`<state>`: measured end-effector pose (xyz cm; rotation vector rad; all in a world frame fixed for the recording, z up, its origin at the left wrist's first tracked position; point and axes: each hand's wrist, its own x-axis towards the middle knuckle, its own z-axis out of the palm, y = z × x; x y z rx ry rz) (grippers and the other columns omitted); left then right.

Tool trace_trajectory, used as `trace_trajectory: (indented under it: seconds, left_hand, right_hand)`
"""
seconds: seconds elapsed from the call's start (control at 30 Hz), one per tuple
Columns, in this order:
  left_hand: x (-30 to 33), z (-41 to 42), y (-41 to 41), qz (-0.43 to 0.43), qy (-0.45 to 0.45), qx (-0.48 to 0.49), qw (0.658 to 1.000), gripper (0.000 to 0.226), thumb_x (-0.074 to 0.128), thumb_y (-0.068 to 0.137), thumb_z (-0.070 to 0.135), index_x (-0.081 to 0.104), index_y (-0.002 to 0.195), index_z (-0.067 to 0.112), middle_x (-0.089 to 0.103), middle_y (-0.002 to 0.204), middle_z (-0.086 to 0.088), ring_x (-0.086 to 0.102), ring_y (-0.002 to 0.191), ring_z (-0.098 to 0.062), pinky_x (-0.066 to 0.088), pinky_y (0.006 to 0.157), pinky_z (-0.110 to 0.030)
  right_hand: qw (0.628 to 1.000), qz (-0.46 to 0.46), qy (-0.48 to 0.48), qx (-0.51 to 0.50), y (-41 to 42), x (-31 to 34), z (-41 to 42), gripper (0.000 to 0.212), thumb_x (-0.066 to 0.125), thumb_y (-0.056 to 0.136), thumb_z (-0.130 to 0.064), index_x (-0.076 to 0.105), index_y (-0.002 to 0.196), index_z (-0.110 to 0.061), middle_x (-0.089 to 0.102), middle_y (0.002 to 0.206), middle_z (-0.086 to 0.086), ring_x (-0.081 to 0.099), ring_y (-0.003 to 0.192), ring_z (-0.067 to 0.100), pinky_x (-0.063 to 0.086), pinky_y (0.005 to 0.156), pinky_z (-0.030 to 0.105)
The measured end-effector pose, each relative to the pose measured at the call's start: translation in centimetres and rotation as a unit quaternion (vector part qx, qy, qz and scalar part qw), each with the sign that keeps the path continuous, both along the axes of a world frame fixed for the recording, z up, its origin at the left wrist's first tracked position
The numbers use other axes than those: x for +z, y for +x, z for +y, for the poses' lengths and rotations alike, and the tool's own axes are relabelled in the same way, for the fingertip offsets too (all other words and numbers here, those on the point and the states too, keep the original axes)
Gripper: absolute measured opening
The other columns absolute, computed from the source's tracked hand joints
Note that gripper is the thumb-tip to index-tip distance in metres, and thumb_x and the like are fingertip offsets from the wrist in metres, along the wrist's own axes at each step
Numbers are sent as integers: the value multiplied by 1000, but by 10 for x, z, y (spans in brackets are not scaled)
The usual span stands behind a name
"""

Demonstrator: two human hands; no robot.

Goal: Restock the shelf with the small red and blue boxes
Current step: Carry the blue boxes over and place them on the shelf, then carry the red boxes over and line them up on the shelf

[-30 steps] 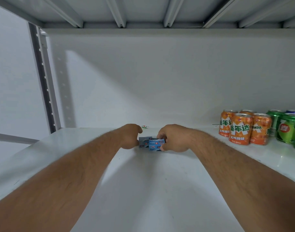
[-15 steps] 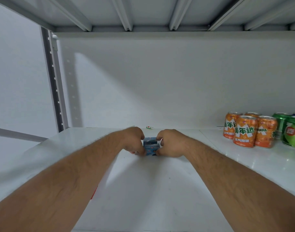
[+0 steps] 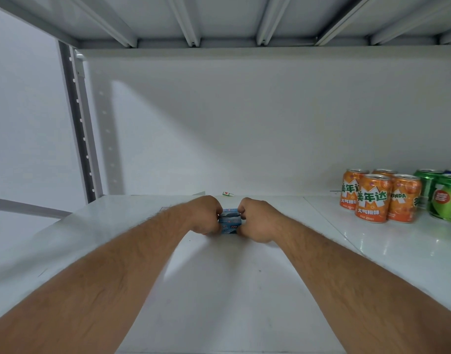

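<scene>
I am reaching across a white metal shelf (image 3: pixel 96 251) with a grey upright (image 3: pixel 77 123) at its left. My left hand (image 3: pixel 205 215) and right hand (image 3: pixel 255 219) are gripping the small blue boxes (image 3: pixel 229 221) between them at mid-shelf; my curled fingers are hiding their ends. Orange cans (image 3: pixel 372 198) and green cans (image 3: pixel 444 196) are standing at the right, the green ones cut off by the edge.

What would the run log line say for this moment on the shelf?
left hand: grips blue boxes | right hand: grips same boxes | boxes: stacked on shelf | orange cans: right, apart
</scene>
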<state>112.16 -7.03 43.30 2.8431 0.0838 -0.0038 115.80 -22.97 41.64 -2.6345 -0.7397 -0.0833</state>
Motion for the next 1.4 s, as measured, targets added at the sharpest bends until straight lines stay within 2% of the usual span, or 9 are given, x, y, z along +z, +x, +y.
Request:
trace_trajectory:
  seconds: [0.07,0.27,0.37,0.43,0.53,0.73,0.87,1.0,1.4]
  left_hand:
    - [1,0,-1,-7,4,2,1000,25,62,83,16,67,103,1,70,106,-18,61,70,-24,55,71,-35]
    - [-1,0,-2,-7,3,17,1000,15,64,83,18,57,92,8,65,98,-17,55,74,-22,50,68,-32]
    - [1,0,-6,-5,33,21,999,25,63,87,24,44,103,17,53,106,-4,53,94,-19,50,90,-35]
    - [2,3,-11,-4,76,21,997,38,56,93,25,48,127,11,54,128,-6,53,116,-21,45,104,-37]
    - [6,3,-26,8,135,12,991,56,47,98,27,31,150,13,41,150,-4,43,134,-23,39,109,-35]
    - [24,12,-70,-16,205,45,978,58,47,95,35,34,149,16,40,151,-5,41,135,-27,38,109,-38]
    - [32,18,-116,-20,209,95,973,58,46,97,36,33,150,16,35,156,-4,36,141,-26,33,114,-38]
    - [35,10,-168,-22,198,145,969,62,45,100,35,21,155,19,26,160,0,29,145,-24,29,116,-36]
    - [10,-42,-339,1,157,350,923,63,44,98,40,24,154,21,28,159,1,32,143,-22,31,115,-38]
  right_hand:
    - [1000,0,9,-6,1,-1,0,38,69,86,-18,55,121,-14,62,123,8,60,107,24,53,94,40]
    - [1000,2,7,-14,-4,3,-1,37,72,88,-22,59,120,-10,63,123,10,61,109,26,53,93,39]
    - [1000,6,-5,-22,-8,7,-4,40,67,91,-25,57,128,-13,62,129,8,61,113,26,52,97,40]
    - [999,1,-25,-23,-14,10,-9,42,60,95,-32,53,134,-17,59,135,5,58,119,25,50,100,41]
    - [997,4,-74,-21,-28,15,-14,47,47,100,-42,48,142,-20,53,141,4,52,125,25,46,104,40]
    - [991,-31,-129,16,-65,25,-13,47,42,103,-43,47,142,-16,51,142,6,50,126,27,44,104,38]
    - [989,-44,-128,52,-90,29,-10,38,43,102,-44,54,127,-17,53,141,7,51,124,27,43,96,34]
    - [983,-74,-135,97,-123,38,-9,57,40,104,-47,35,152,-17,36,158,4,39,142,26,34,114,38]
    - [937,-94,-97,323,-249,32,-12,59,40,104,-48,32,154,-19,37,159,2,40,140,27,35,113,40]
